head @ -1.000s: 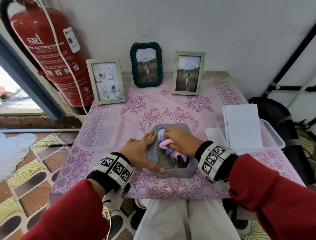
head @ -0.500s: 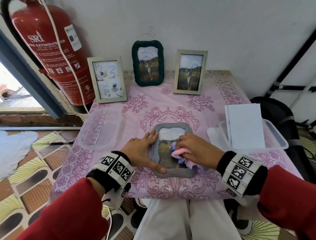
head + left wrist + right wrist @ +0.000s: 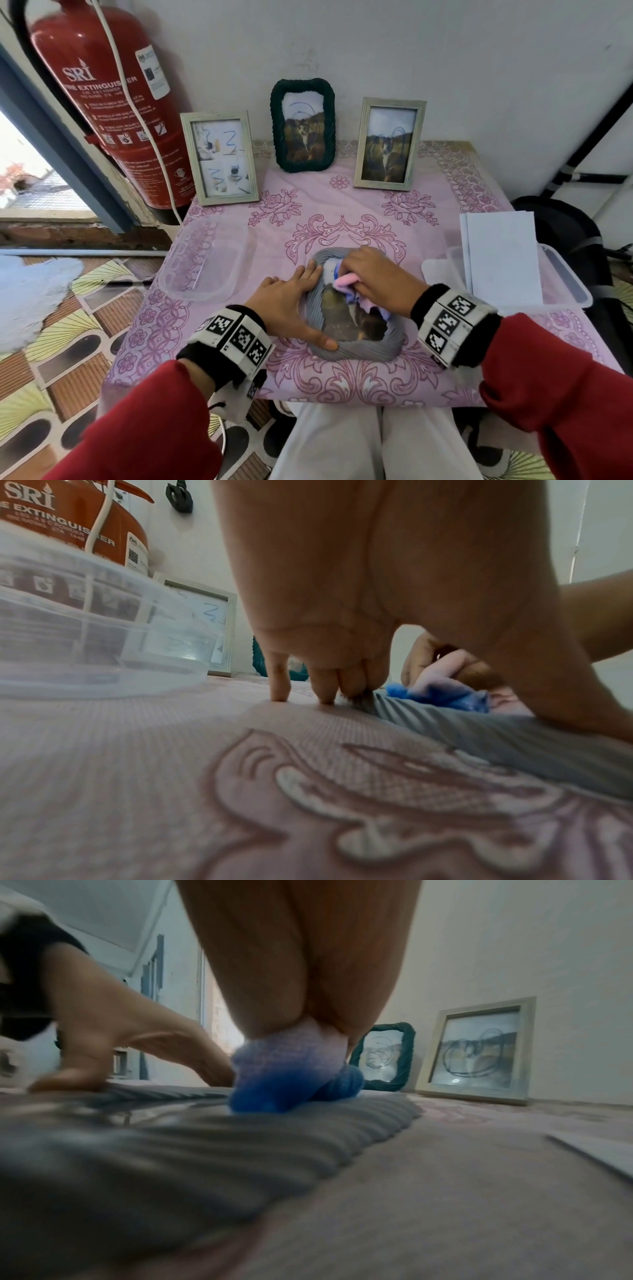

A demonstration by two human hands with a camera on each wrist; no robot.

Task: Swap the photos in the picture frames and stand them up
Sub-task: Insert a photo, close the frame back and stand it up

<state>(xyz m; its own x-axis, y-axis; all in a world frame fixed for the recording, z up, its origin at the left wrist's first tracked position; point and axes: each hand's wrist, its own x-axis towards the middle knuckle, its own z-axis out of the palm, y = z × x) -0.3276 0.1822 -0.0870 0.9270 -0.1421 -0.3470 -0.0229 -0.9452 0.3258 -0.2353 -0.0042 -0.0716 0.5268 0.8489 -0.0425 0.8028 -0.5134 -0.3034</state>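
From the head view, a grey frame (image 3: 356, 349) is lying flat on the pink cloth (image 3: 342, 219) covering the bench, near its front edge. The left hand (image 3: 291, 305) is lying with fingers straight along the frame's left side, thumb pressing on the lower rim. The right hand (image 3: 373, 277) is curling round a pink-and-blue rag (image 3: 346, 284) and pressing it on the glass. Three frames are standing at the back: a pale frame (image 3: 221, 158), a green frame (image 3: 302, 125) and another pale one (image 3: 388, 144). A clear tub (image 3: 202, 263) is sitting to the left, and papers (image 3: 501, 257) are lying on a tub at the right.

From the left wrist, the fingertips (image 3: 279, 691) are touching the cloth and the frame's edge (image 3: 479, 734).

From the right wrist, the rag (image 3: 291, 1080) is bunching under the fingers, resting on the frame (image 3: 205, 1139).
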